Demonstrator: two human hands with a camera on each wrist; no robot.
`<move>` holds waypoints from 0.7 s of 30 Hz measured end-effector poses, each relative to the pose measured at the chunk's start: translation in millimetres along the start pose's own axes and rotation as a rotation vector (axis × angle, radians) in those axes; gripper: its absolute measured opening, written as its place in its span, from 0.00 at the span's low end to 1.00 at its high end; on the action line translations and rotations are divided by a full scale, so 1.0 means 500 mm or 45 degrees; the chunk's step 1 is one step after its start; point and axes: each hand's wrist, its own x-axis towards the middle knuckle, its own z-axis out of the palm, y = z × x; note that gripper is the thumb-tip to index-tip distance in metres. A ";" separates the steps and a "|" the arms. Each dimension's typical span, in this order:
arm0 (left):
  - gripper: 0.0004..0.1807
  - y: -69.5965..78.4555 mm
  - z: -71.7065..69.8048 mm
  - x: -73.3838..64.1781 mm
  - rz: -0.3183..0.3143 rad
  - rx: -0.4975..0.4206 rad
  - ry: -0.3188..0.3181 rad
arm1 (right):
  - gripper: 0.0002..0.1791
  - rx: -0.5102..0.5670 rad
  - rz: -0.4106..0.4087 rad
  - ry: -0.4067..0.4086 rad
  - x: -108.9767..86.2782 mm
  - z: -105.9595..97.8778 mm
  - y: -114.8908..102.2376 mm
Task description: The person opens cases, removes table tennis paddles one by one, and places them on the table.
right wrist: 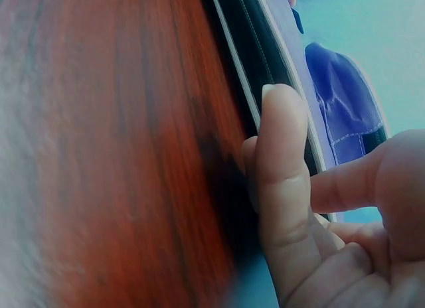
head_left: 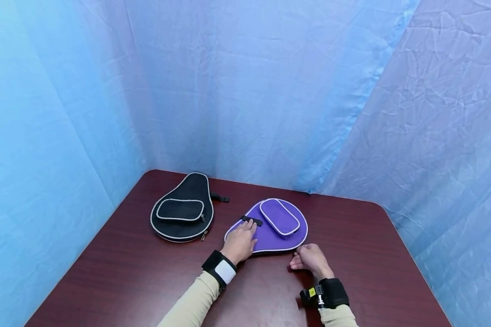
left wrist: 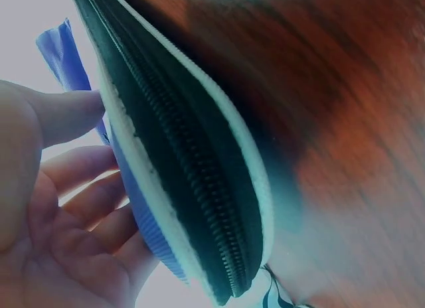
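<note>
A purple table tennis paddle case (head_left: 270,238) with white piping lies flat, its small pocket (head_left: 281,217) facing up. My left hand (head_left: 240,240) rests on the narrow end with fingers extended, close by a short black strap (head_left: 249,220). Along the case's dark side wall runs a closed zipper (left wrist: 174,132), clear in the left wrist view. At the wide end's near edge, my right hand (head_left: 309,259) pinches the zipper side between thumb and curled fingers (right wrist: 282,155). Those fingers hide the exact part held.
A black paddle case (head_left: 184,188) with white piping, a pocket and zipper pulls lies to the left on the dark red wooden table (head_left: 368,245). Its black strap (head_left: 220,198) points right. Blue cloth (head_left: 245,91) hangs behind and at both sides.
</note>
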 end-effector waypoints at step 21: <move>0.26 0.002 0.001 0.002 -0.029 0.025 -0.012 | 0.12 -0.041 -0.060 0.081 -0.029 0.065 0.014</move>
